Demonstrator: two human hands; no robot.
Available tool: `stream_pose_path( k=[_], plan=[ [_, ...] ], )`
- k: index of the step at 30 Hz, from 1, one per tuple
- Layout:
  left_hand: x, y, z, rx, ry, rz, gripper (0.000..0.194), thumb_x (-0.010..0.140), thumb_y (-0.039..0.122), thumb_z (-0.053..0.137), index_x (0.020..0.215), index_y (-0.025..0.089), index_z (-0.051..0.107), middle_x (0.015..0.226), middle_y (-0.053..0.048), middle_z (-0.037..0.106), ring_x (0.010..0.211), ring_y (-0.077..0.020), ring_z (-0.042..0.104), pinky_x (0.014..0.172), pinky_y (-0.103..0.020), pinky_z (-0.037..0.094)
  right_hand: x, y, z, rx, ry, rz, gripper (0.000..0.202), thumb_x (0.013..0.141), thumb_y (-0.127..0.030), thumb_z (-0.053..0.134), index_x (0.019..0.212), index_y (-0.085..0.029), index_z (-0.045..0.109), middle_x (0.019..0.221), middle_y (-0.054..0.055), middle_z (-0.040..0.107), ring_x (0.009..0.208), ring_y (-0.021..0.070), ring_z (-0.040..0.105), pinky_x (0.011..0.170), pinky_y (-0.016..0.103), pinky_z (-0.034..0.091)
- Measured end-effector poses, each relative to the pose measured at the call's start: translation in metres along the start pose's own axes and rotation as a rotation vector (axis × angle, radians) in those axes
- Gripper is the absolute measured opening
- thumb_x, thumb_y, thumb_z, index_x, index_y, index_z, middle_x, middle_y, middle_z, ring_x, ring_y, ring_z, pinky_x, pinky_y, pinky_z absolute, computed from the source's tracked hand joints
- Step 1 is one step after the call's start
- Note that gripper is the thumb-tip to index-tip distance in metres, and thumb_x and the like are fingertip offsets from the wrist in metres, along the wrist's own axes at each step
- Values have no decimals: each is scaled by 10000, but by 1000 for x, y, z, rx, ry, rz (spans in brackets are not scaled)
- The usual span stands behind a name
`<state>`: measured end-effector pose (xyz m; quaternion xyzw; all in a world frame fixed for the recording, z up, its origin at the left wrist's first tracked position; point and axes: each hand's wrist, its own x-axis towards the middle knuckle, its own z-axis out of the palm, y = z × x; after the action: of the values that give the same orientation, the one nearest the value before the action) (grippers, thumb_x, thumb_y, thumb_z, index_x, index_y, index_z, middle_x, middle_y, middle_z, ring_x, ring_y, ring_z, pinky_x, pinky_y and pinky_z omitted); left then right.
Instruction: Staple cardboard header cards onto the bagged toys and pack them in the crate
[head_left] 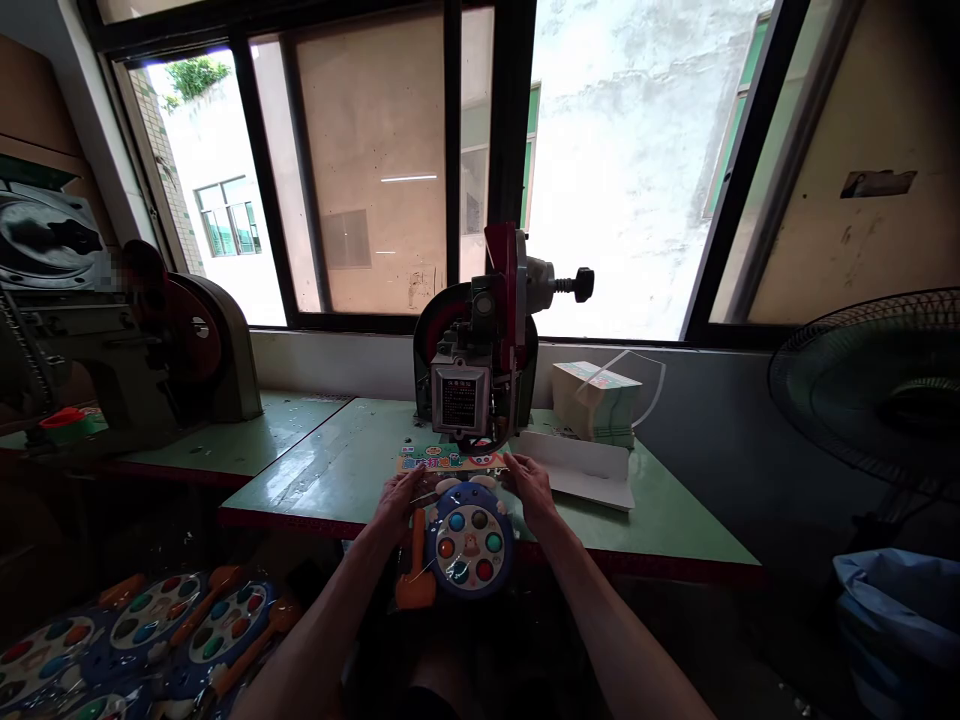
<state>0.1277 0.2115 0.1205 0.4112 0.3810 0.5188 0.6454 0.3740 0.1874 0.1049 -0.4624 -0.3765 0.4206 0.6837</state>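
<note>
A dark-framed window [371, 170] fills the 12 o'clock side of the view. Beneath it, a green worktop [300, 475] with a dark red edge stretches from 9 o'clock round to 4. A bulky machine [225, 345] with a rounded housing stands at 9 o'clock, and a black-and-red press [459, 395] with a plate of lettering stands at the centre. A wire-caged fan [885, 365] is at 3 o'clock, with a blue and white bag [900, 610] at 4. At 8 o'clock lie several blue toys with orange hammers [154, 612], some under shiny clear film.

Just right of the press, between 3 and 4 o'clock, sits a stack of printed cards [596, 410]; a white open tray [581, 465] lies in front of it.

At 6 o'clock, a round blue toy [471, 540] with coloured buttons hangs below a printed header card [442, 461], in front of the worktop's edge. The left hand [399, 497], at 7 o'clock, pinches the card's left end; the right hand's [531, 490] grip, at 5, pinches its right end. An orange hammer [417, 575] is just left of the toy.
</note>
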Motion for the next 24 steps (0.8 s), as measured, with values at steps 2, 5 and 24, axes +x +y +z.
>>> stream_pose_path(
  k=[2, 5, 24],
  plan=[
    [-2, 3, 2, -1, 16, 13, 310, 774, 429, 831, 783, 145, 706, 794, -122, 801, 659, -260, 769, 580, -316, 609, -17, 1, 2, 6, -145, 88, 475, 712, -629, 816, 872, -188, 742, 818, 102, 779, 753, 270, 741, 657, 357, 588],
    [-5, 7, 5, -8, 39, 23, 308, 762, 418, 841, 758, 140, 708, 759, -123, 795, 634, -261, 761, 557, -317, 603, -36, 2, 5, 40, -269, 198, 439, 761, -611, 795, 896, -194, 780, 866, 101, 793, 772, 282, 754, 672, 380, 611],
    [-20, 10, -33, -54, 186, 22, 172, 830, 280, 764, 798, 114, 734, 748, -116, 794, 595, -229, 755, 563, -302, 623, -38, 33, 37, 67, -142, 45, 466, 650, -662, 821, 710, -205, 753, 762, 51, 766, 697, 215, 674, 649, 315, 522]
  ],
)
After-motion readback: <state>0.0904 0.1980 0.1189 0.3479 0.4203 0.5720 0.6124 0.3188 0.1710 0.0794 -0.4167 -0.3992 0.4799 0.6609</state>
